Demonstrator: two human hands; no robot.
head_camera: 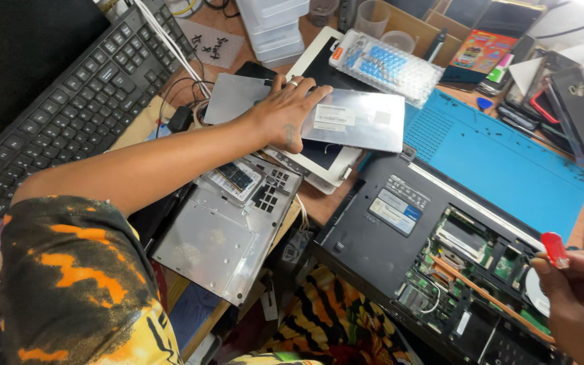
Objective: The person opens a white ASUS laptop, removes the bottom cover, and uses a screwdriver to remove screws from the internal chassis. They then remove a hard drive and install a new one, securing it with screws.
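My left hand (285,108) lies flat, fingers spread, on a silver metal plate (366,122) that tops a stack of tablets and panels; a ring shows on one finger. My right hand (579,297) at the lower right grips a red-handled screwdriver (554,249) above an opened black laptop (400,230). The laptop lies bottom-up with its circuit boards and a copper heat pipe (481,290) exposed. A white tablet (326,165) sits under the silver plate.
A black keyboard (69,101) lies at the upper left. A grey metal laptop cover (224,230) sits at the desk's front edge. A blue work mat (508,155) spreads right of the stack. A clear screw box (386,64) and several phones (576,108) crowd the back.
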